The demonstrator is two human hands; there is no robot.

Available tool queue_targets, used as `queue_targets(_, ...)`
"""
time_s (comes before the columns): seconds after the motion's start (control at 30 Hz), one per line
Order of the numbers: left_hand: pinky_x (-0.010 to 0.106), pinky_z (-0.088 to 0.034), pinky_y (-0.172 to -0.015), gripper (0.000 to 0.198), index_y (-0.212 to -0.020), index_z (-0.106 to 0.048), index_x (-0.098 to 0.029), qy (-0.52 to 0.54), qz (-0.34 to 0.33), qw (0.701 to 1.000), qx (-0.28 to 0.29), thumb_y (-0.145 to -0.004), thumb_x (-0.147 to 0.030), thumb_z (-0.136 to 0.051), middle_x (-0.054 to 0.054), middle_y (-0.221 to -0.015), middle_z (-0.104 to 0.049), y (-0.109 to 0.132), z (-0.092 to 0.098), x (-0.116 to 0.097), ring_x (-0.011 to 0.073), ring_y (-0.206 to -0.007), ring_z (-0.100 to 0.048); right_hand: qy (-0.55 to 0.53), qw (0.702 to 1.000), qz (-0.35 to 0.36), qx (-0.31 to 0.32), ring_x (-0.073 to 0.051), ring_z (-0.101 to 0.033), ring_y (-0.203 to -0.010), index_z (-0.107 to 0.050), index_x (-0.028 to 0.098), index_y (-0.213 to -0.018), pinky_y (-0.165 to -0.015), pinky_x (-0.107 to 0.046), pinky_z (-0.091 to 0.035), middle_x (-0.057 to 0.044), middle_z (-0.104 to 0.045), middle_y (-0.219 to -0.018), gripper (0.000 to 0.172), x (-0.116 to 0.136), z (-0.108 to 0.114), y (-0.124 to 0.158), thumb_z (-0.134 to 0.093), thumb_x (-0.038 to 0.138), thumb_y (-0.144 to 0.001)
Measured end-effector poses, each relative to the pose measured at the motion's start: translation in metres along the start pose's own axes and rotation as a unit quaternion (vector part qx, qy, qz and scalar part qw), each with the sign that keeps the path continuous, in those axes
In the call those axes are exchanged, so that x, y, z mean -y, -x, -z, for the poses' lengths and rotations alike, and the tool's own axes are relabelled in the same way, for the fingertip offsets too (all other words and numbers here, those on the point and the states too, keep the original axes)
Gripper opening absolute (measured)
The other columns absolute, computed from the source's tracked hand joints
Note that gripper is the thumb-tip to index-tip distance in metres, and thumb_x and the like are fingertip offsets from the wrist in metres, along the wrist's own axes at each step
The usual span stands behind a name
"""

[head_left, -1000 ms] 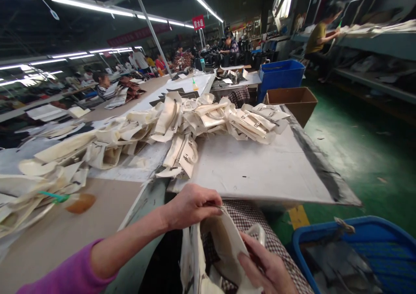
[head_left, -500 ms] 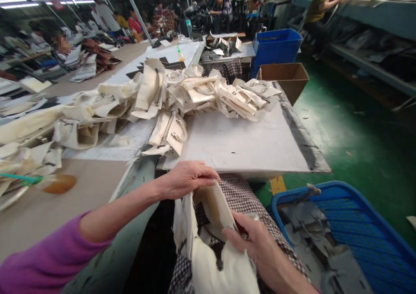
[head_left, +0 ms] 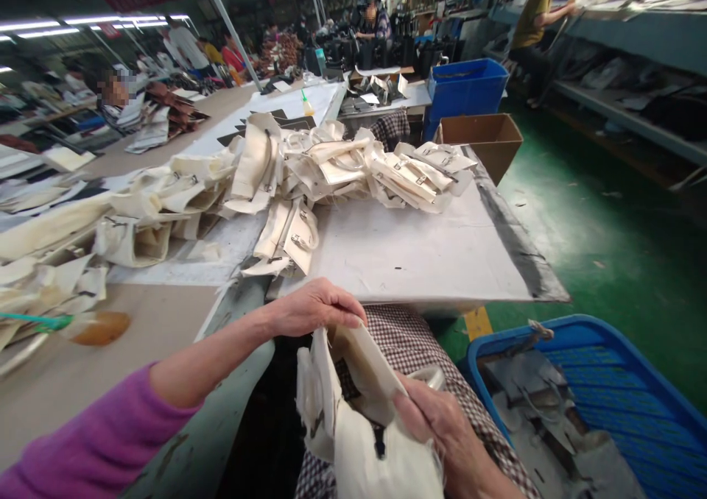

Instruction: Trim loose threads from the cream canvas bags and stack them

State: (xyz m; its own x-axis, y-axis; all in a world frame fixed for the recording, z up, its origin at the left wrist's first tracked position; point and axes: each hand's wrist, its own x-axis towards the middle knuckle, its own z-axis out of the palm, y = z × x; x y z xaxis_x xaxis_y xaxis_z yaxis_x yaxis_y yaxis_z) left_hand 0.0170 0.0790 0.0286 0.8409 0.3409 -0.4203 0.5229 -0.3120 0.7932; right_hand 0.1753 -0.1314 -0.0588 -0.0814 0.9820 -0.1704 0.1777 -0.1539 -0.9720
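Note:
A cream-coloured bag piece [head_left: 387,451], with raw frayed edges and a handle loop, rests on the checked cloth [head_left: 409,330] over my lap. Its mouth gapes open between my hands. My left hand [head_left: 317,308] pinches the top far corner of its wall, fingers closed over the edge. Lower down on the right side, my right hand [head_left: 436,418] grips the same wall, thumb inside and fingers behind it. A dark zip end [head_left: 379,442] shows at the near fold. The fingers of my right hand are partly hidden behind the panel.
Cream bag pieces [head_left: 331,164] lie heaped along the white tabletop [head_left: 420,249]. A glue bottle [head_left: 99,328] with a green nozzle lies at left. Right of my lap stands a blue basket [head_left: 607,337] holding grey bag pieces. A cardboard box [head_left: 486,138] and blue bin [head_left: 469,87] stand beyond.
Both hands keep hold of the bag piece, which sits slightly lower and further right in view. My right hand has shifted a little down along the wall. The camera view has tilted slightly.

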Motion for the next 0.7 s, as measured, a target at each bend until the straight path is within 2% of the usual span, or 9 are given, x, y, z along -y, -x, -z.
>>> queue_targets(0.13,0.021,-0.045,-0.071,0.025,-0.091,-0.075,-0.013,0.030,0.000,0.999,0.019,-0.081,-0.032,-0.063,0.003,-0.084,-0.073,-0.001,0.000,0.004,0.0165,-0.078,-0.062,0.007,0.999,0.034,0.016,-0.020,-0.063,-0.082,-0.067,0.025,-0.111,-0.076,-0.027,-0.048,-0.004,-0.068,-0.090,0.035,-0.003,0.008,0.000,-0.038,0.038,-0.096)
queue_targets(0.27,0.022,-0.046,-0.070,0.026,-0.091,-0.075,-0.012,0.050,0.008,0.999,0.018,-0.080,-0.033,-0.065,0.004,-0.083,-0.073,0.001,-0.002,0.004,0.0167,-0.077,-0.063,0.005,0.998,0.027,0.051,-0.020,-0.061,-0.078,-0.067,0.025,-0.105,-0.072,-0.026,-0.048,-0.002,-0.066,-0.084,0.033,0.006,0.014,-0.003,-0.037,0.036,-0.095)
queue_targets(0.4,0.023,-0.048,-0.071,0.025,-0.090,-0.075,-0.011,0.036,-0.003,0.999,0.001,-0.081,-0.032,-0.065,0.005,-0.083,-0.073,0.009,-0.003,-0.001,0.0167,-0.076,-0.064,0.028,0.996,0.028,0.085,-0.020,-0.061,-0.085,-0.063,0.025,-0.111,-0.075,-0.027,-0.047,-0.002,-0.067,-0.093,0.030,0.014,0.009,-0.015,-0.039,0.029,-0.093)
queue_targets(0.57,0.024,-0.048,-0.075,0.021,-0.091,-0.075,-0.013,0.007,-0.035,0.999,-0.018,-0.084,-0.028,-0.064,0.006,-0.085,-0.074,0.025,-0.005,-0.003,0.0167,-0.078,-0.065,0.060,0.994,0.026,0.093,-0.024,-0.062,-0.091,-0.053,0.023,-0.127,-0.085,-0.035,-0.047,-0.007,-0.067,-0.101,0.038,0.029,-0.005,-0.037,-0.040,0.030,-0.092)
queue_targets(0.7,0.023,-0.048,-0.076,0.018,-0.092,-0.075,-0.012,0.007,-0.068,0.997,-0.033,-0.085,-0.025,-0.064,0.007,-0.088,-0.073,0.031,-0.009,0.000,0.0160,-0.080,-0.065,0.098,0.989,0.059,0.096,-0.024,-0.063,-0.088,-0.053,0.022,-0.126,-0.081,-0.036,-0.049,-0.009,-0.067,-0.100,0.036,0.050,-0.007,-0.055,-0.037,0.030,-0.095)
